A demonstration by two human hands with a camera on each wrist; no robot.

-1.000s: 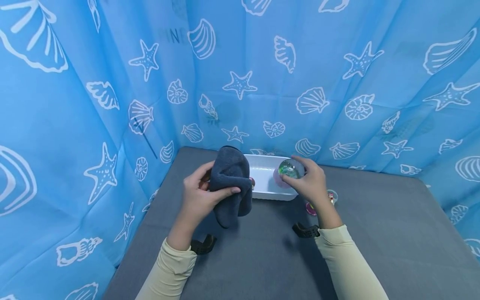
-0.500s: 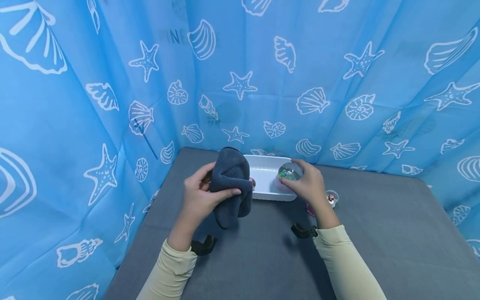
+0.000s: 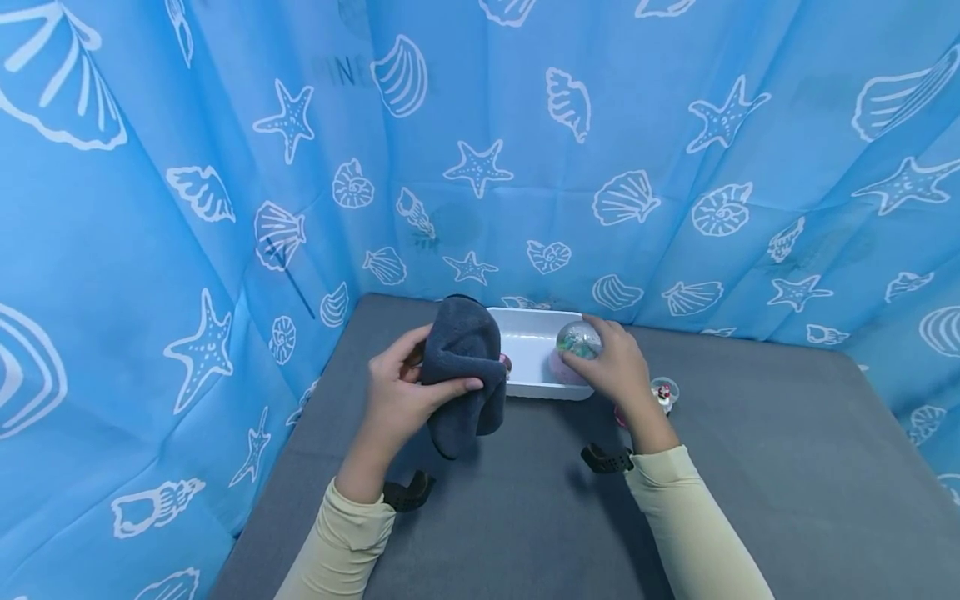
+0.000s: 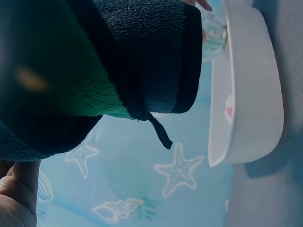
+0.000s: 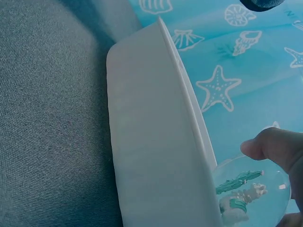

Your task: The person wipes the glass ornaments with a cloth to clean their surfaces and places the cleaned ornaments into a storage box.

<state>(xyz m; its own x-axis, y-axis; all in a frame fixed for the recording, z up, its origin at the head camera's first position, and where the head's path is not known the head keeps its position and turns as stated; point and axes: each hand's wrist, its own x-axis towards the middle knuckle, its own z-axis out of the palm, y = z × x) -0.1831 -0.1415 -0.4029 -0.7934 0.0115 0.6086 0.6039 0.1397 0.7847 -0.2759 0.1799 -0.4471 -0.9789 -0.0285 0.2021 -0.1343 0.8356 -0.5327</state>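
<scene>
My left hand (image 3: 397, 387) grips a folded dark grey cloth (image 3: 461, 358), thumb across its front. A green face of the cloth (image 4: 94, 90) and a small hanging loop show in the left wrist view. In my right hand (image 3: 618, 358) is a clear snow globe (image 3: 576, 340), held between thumb and fingers at the right end of a white tray (image 3: 525, 389). A green tree and a white figure sit inside the globe (image 5: 241, 198) in the right wrist view. Below the dome a pale pink base shows inside the tray's outline.
A small reddish-pink item (image 3: 506, 364) lies in the tray, partly behind the cloth. On the grey table (image 3: 517, 508), another small snow globe (image 3: 664, 393) stands right of the right wrist, by something pink. A blue shell-print curtain (image 3: 480, 225) rises behind the table.
My right hand has lowered the snow globe slightly into the tray's right end, its dome turning more upright. My left hand and the cloth have hardly moved.
</scene>
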